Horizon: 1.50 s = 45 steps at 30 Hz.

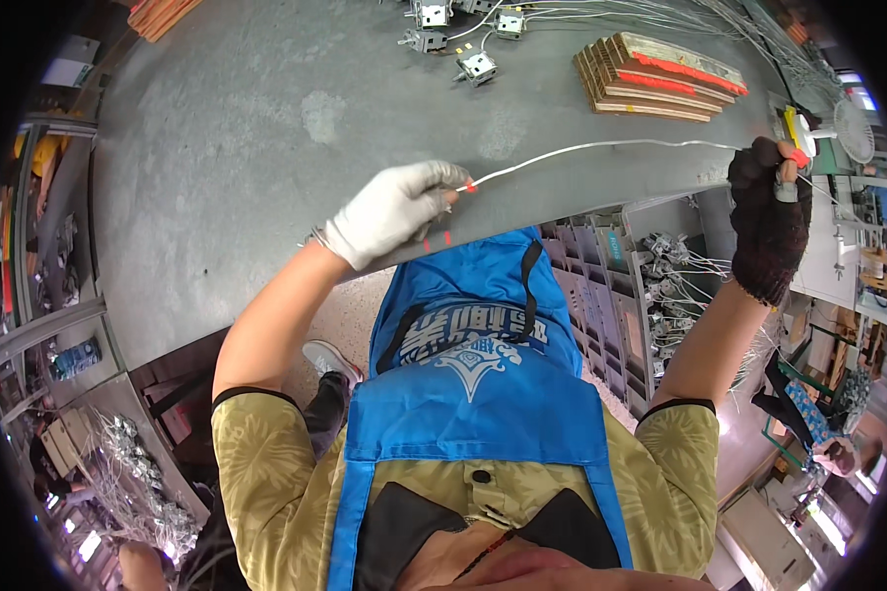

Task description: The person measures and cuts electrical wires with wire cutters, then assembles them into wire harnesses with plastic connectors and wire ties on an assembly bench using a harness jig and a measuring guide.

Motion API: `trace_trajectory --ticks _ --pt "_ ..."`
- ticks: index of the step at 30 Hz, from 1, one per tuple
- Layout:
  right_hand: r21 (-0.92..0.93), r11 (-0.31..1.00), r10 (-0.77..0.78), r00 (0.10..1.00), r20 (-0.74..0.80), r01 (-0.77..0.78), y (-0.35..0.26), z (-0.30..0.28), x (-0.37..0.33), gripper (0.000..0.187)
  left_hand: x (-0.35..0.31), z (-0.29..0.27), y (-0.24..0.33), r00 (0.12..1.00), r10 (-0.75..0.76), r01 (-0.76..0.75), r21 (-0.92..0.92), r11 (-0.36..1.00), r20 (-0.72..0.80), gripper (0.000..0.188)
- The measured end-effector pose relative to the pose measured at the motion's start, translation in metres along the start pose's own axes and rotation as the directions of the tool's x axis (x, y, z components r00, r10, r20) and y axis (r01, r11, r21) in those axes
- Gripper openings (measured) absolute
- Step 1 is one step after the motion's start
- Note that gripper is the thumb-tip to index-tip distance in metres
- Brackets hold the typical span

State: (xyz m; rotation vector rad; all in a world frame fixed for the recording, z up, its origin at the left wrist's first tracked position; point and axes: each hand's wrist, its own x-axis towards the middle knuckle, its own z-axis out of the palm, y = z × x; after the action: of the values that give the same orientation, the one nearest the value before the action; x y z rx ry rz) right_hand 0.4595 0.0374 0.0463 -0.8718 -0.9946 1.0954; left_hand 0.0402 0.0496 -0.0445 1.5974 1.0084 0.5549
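My left hand (389, 212), in a white glove, is closed over the near edge of the grey table (256, 187). Thumb and fingers pinch one end of a thin white wire (601, 147), next to a small red band on it. From there the wire bows up and across to my right hand (769, 222), raised at the far right in a dark glove with bare fingertips. Its fingers are closed on the wire, which continues beyond them. Something red shows at those fingertips, too small to name. Two red marks (437, 239) sit on the table edge below my left hand.
Stacked wooden boards (660, 81) with red-painted edges lie at the back right. Several small metal units (475, 67) with white wires sit at the back. A small white fan (852, 131) stands far right. Below the table are racks (601, 286) with wired parts.
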Motion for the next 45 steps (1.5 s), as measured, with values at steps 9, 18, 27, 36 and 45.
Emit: trace_trajectory --ticks 9,18,27,36,45 --pt "0.018 0.995 0.098 0.987 0.126 -0.101 -0.044 -0.016 0.001 0.024 -0.009 -0.009 0.04 0.925 -0.121 0.145 -0.041 0.988 0.361 0.021" --pt "0.459 0.888 -0.017 0.997 0.072 -0.018 -0.072 -0.012 -0.009 0.016 -0.014 -0.02 0.069 0.979 0.02 0.055 -0.36 0.931 0.201 0.022" --pt "0.164 0.963 0.153 0.936 0.318 -0.213 -0.071 -0.044 -0.011 0.033 -0.008 -0.001 0.058 0.968 0.189 -0.168 -0.131 0.977 0.167 0.019" --pt "0.497 0.864 0.12 0.992 -0.046 -0.081 -0.02 -0.082 0.0 0.022 -0.003 0.002 0.059 0.998 -0.059 0.06 -0.158 0.986 0.013 0.022" --pt "0.427 0.904 0.037 0.995 -0.091 0.006 -0.012 -0.096 -0.021 0.04 0.015 0.009 0.049 0.998 0.008 0.001 0.133 0.991 -0.061 0.013"
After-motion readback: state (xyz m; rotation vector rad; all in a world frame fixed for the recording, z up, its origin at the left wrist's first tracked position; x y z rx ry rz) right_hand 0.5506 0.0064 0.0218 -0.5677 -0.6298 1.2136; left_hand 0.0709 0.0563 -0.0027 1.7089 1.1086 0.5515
